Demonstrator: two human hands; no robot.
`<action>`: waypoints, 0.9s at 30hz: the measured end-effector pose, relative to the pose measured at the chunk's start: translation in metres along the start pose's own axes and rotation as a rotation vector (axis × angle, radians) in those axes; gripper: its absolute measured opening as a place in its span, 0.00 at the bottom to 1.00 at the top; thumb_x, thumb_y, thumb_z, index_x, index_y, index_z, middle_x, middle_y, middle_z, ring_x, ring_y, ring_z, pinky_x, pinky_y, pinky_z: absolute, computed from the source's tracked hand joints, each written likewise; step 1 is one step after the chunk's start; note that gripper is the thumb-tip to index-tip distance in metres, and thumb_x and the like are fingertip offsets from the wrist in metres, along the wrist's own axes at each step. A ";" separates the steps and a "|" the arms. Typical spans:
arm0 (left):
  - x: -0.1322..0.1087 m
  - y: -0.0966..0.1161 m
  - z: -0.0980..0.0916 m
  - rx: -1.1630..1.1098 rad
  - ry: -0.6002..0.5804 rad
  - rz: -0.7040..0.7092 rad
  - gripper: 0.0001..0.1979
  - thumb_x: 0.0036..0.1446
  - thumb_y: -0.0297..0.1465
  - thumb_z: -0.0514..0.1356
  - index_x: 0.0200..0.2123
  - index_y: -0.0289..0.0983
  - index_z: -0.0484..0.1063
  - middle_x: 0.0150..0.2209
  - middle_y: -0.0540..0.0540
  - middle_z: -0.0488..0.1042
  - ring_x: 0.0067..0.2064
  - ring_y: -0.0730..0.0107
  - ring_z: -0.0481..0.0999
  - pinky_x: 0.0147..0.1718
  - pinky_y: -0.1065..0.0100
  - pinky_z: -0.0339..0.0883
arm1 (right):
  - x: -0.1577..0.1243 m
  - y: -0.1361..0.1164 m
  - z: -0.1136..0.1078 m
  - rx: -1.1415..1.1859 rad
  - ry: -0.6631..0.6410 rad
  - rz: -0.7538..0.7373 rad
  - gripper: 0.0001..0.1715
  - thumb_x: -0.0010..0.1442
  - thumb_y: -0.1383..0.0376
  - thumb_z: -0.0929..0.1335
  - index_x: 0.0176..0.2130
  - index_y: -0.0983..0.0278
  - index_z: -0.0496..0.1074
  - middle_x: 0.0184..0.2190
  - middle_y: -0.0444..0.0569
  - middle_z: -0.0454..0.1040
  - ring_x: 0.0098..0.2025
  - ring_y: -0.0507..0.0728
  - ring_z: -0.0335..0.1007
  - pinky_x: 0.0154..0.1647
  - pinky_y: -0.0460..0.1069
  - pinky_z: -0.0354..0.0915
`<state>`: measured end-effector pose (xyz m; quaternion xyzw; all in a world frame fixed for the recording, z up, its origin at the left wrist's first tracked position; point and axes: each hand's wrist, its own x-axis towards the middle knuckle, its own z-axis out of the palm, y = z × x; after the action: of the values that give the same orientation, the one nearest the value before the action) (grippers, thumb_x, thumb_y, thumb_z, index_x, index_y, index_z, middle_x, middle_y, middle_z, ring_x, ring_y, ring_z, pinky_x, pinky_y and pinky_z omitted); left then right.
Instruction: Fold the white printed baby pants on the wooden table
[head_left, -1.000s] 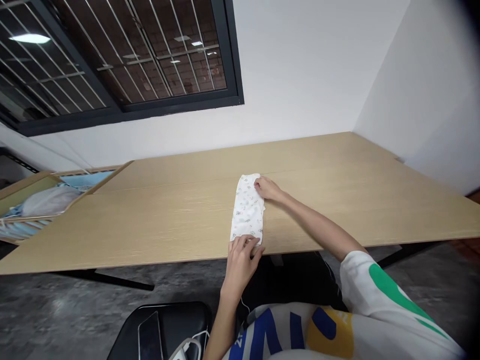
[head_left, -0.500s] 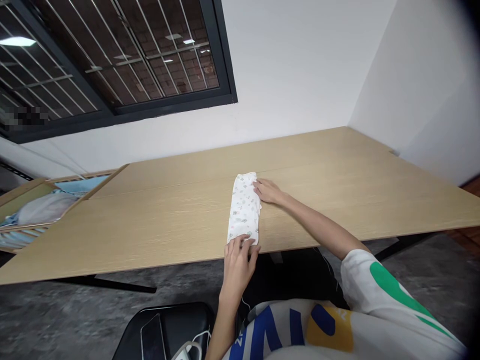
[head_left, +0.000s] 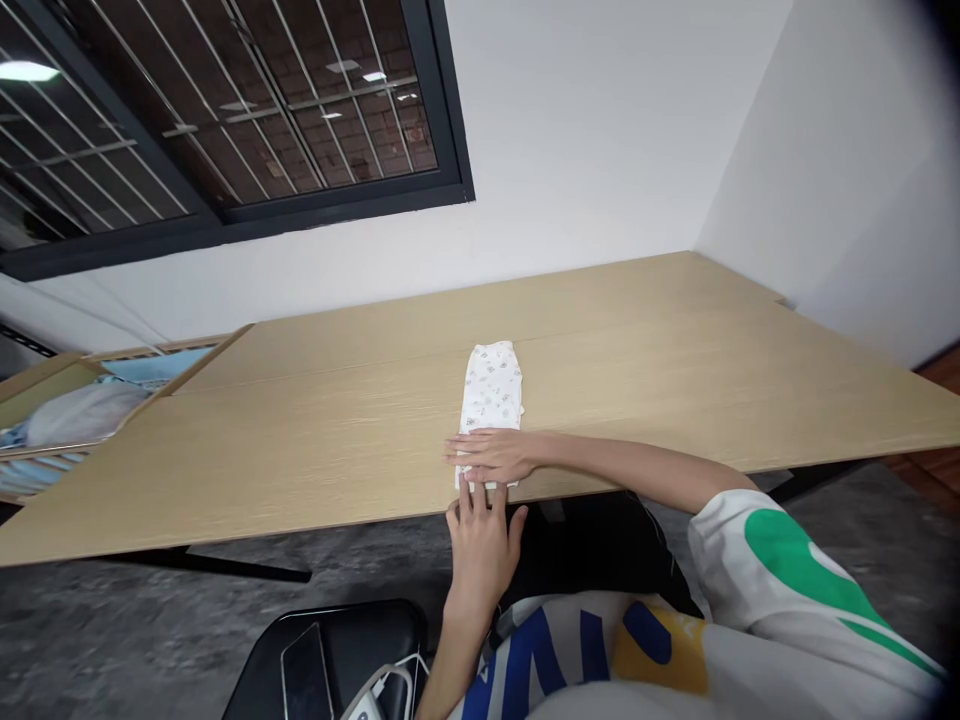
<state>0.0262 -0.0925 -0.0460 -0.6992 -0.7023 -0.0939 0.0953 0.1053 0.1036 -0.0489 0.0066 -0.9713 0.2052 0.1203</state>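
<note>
A white cloth with a small print lies folded into a long narrow strip on the wooden table, its near end by the front edge. Across the lower part of the cloth my right hand lies flat, fingers stretched to the left past the cloth's side. Just below it, my left hand has its fingers spread, with the fingertips on the cloth's near end and touching or nearly touching my right hand. Part of the cloth is hidden under my hands.
A wooden crib with light bedding stands at the table's left end. On a black chair below the table lie a phone and a white device with a cable. A barred window is behind.
My right hand has moved from the cloth's upper right side down across its lower part. My left hand has shifted slightly toward me, its fingers straighter.
</note>
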 end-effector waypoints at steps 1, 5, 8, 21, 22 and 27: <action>0.000 -0.001 0.001 0.003 -0.001 0.003 0.25 0.72 0.42 0.53 0.66 0.39 0.69 0.68 0.29 0.66 0.70 0.34 0.62 0.57 0.44 0.66 | 0.000 0.009 -0.001 -0.024 -0.007 0.024 0.35 0.76 0.52 0.62 0.73 0.64 0.60 0.75 0.57 0.52 0.78 0.62 0.42 0.78 0.59 0.41; -0.001 -0.004 0.005 0.005 0.003 0.003 0.28 0.72 0.41 0.53 0.71 0.42 0.63 0.72 0.29 0.59 0.71 0.32 0.60 0.56 0.42 0.68 | 0.009 0.049 -0.015 -0.119 -0.042 0.169 0.36 0.75 0.50 0.62 0.74 0.62 0.58 0.76 0.57 0.47 0.78 0.64 0.39 0.77 0.62 0.40; -0.002 -0.005 0.007 -0.019 0.029 0.013 0.28 0.71 0.41 0.55 0.71 0.43 0.64 0.72 0.29 0.61 0.71 0.32 0.61 0.56 0.41 0.69 | 0.018 0.081 -0.033 -0.159 -0.047 0.326 0.37 0.75 0.49 0.60 0.75 0.59 0.57 0.77 0.53 0.46 0.79 0.62 0.39 0.77 0.61 0.40; -0.003 -0.012 0.005 -0.034 0.038 0.044 0.27 0.71 0.40 0.56 0.70 0.44 0.64 0.71 0.30 0.62 0.70 0.33 0.62 0.56 0.39 0.67 | 0.035 0.150 -0.085 -0.285 0.124 0.625 0.37 0.73 0.55 0.60 0.73 0.71 0.59 0.76 0.60 0.49 0.78 0.64 0.42 0.77 0.60 0.40; -0.002 -0.016 0.005 -0.045 0.040 0.044 0.26 0.71 0.39 0.56 0.70 0.44 0.65 0.70 0.31 0.63 0.70 0.35 0.63 0.56 0.39 0.67 | 0.035 0.144 -0.084 -0.312 0.152 0.614 0.37 0.73 0.57 0.60 0.73 0.72 0.58 0.76 0.62 0.48 0.78 0.64 0.41 0.77 0.59 0.39; 0.005 -0.045 0.005 -0.186 0.022 0.072 0.23 0.67 0.33 0.62 0.64 0.46 0.69 0.64 0.39 0.71 0.62 0.50 0.71 0.58 0.47 0.66 | 0.017 0.077 -0.078 -0.357 0.236 0.503 0.31 0.73 0.62 0.60 0.69 0.72 0.63 0.72 0.66 0.58 0.74 0.67 0.54 0.73 0.61 0.52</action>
<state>-0.0184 -0.0865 -0.0495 -0.7287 -0.6639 -0.1628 0.0409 0.1018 0.2064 -0.0060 -0.2784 -0.9424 0.0546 0.1770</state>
